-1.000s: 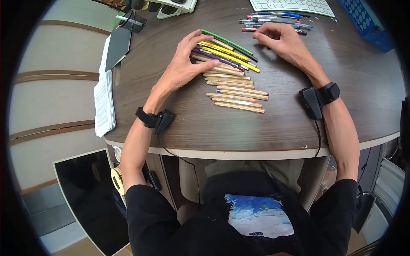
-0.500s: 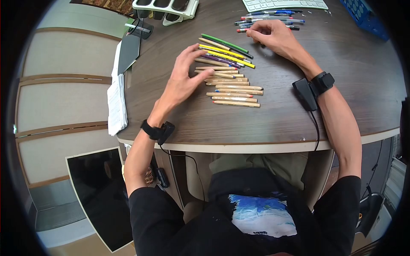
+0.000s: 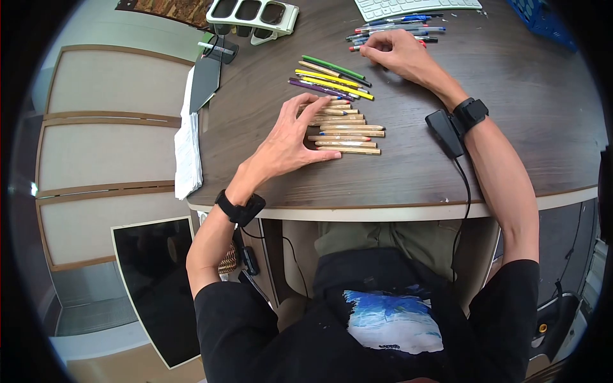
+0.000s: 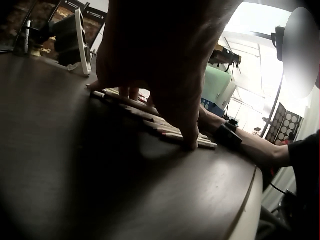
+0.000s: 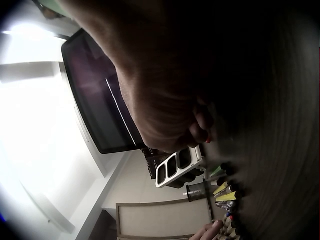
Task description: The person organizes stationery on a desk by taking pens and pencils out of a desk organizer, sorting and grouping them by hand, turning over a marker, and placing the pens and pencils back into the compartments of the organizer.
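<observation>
My left hand (image 3: 287, 140) spans a row of plain wooden pencils (image 3: 354, 133), thumb at the nearest pencil and fingertips at the far side of the row. In the left wrist view the thumb comes down beside the pencil ends. Just beyond lie several coloured pencils: a green pencil (image 3: 333, 67), yellow pencils (image 3: 338, 83) and a purple one. My right hand (image 3: 405, 59) rests on the table, fingers loosely curled, over the near edge of a group of pens (image 3: 408, 27). A red pen end shows by its fingertips.
A white keyboard (image 3: 415, 6) lies behind the pens, a blue basket (image 3: 543, 22) at the back right. At the back left stand a white holder with dark compartments (image 3: 279, 27) and a dark pen cup (image 3: 228, 52). Stacked papers (image 3: 187, 159) lie on the left edge.
My left hand has come from the coloured pencils towards me, its thumb now at the nearest wooden pencil. The wooden pencils lie closer together. The right hand stays by the pens.
</observation>
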`<control>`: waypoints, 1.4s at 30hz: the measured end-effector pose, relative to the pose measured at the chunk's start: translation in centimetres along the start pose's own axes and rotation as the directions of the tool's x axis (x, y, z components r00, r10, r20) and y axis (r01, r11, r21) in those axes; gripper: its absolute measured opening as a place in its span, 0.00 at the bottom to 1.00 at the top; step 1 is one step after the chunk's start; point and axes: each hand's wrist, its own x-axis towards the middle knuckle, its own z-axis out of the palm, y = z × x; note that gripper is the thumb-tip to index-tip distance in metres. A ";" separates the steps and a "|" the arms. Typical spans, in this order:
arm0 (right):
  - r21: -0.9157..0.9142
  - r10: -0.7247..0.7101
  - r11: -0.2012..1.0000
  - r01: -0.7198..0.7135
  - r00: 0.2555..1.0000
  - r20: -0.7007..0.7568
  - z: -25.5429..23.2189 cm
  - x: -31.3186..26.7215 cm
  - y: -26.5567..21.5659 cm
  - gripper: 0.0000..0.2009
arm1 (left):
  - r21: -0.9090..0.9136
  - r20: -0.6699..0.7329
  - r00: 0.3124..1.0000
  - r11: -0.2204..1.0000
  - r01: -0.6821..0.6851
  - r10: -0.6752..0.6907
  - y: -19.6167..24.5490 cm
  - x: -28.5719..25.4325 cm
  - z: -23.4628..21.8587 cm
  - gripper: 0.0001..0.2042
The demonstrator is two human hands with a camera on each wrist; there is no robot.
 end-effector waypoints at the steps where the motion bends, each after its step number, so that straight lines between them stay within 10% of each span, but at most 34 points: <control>1: 0.010 -0.003 1.000 0.003 1.000 0.001 0.0 0.0 0.0 0.18 | 0.051 -0.006 0.998 0.997 -0.065 0.066 -0.2 0.4 -0.3 0.53; 17: -0.012 0.005 1.000 -0.005 1.000 0.005 0.5 -0.4 -0.3 0.19 | 0.339 0.027 0.978 0.919 -0.202 0.205 2.1 0.3 3.1 0.37; 36: 0.006 0.055 0.998 -0.056 0.998 0.025 0.2 -0.7 -1.2 0.18 | 0.159 -0.299 0.881 0.891 0.426 -0.368 -16.7 -4.9 1.4 0.27; 41: -0.023 0.083 0.996 -0.083 0.996 0.030 0.0 -0.8 -1.6 0.19 | 0.269 -0.409 0.857 0.857 0.440 -0.312 -13.8 -2.7 0.8 0.28; 42: -0.029 0.081 0.996 -0.080 0.996 0.039 0.0 -0.7 -1.4 0.19 | 0.289 -0.397 0.906 0.917 0.275 -0.147 -12.6 -1.7 0.0 0.25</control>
